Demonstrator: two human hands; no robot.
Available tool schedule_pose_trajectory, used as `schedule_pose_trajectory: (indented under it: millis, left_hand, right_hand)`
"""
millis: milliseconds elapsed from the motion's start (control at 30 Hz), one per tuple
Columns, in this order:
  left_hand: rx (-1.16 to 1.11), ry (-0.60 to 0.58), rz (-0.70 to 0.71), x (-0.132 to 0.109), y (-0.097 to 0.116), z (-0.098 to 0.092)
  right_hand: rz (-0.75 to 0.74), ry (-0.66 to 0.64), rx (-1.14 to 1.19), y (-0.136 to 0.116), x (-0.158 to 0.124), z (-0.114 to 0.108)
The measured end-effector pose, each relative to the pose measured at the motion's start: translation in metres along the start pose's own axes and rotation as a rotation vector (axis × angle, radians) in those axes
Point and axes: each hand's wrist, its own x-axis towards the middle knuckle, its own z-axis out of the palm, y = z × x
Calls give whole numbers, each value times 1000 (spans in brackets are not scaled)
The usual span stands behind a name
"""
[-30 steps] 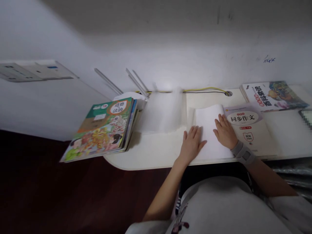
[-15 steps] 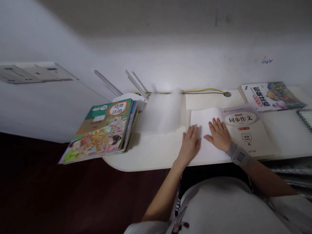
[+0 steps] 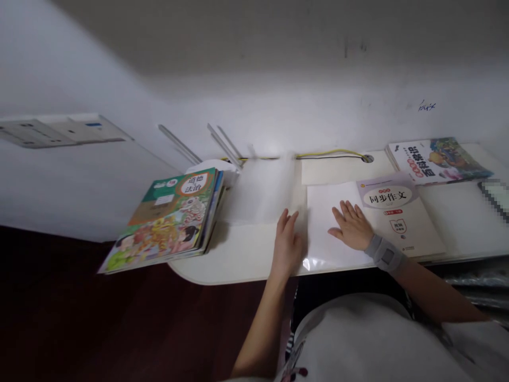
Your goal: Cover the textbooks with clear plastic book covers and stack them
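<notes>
A paperback with a pale purple and white cover (image 3: pixel 413 228) and Chinese lettering lies on the desk. A smooth white sheet or flap (image 3: pixel 330 199) extends from under its left side, with a shiny, film-like lower left corner. My right hand (image 3: pixel 352 225), a grey band on its wrist, rests flat on this sheet, fingers spread, beside the book's left edge. My left hand (image 3: pixel 287 243) is just left of the sheet, turned on its side. Its fingers are stretched and partly apart, with nothing seen in them. A translucent plastic sheet (image 3: pixel 258 191) lies beyond it.
A stack of textbooks (image 3: pixel 167 212) overhangs the rounded left end of the white desk (image 3: pixel 246 254). Behind it stands a white device with antennas (image 3: pixel 181 144). A yellow cable (image 3: pixel 330 152) runs along the wall to a hole. More books (image 3: pixel 437 159) lie back right.
My left hand has moved left, off the white sheet, and turned onto its side. My right hand stays flat on the sheet. Glare now shows at the sheet's lower left corner.
</notes>
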Motion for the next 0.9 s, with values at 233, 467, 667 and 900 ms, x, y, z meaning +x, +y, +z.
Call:
schedule_pose_trajectory:
  millis: [233,467,667,900]
  left_hand:
    - [208,-177,-278,5,13,-22]
    - [-160,-203,-377,10,22,-24]
    - [-1030,-175,-457,19,65,-26]
    - [-1215,-215,-184,29,108,19]
  right_hand:
    - [-134,28,184,26,-21,-14]
    - [-136,128,30,16,-69,-5]
    - [-163,120,351,23,-67,-15]
    - [30,252,1155,7,-63,-6]
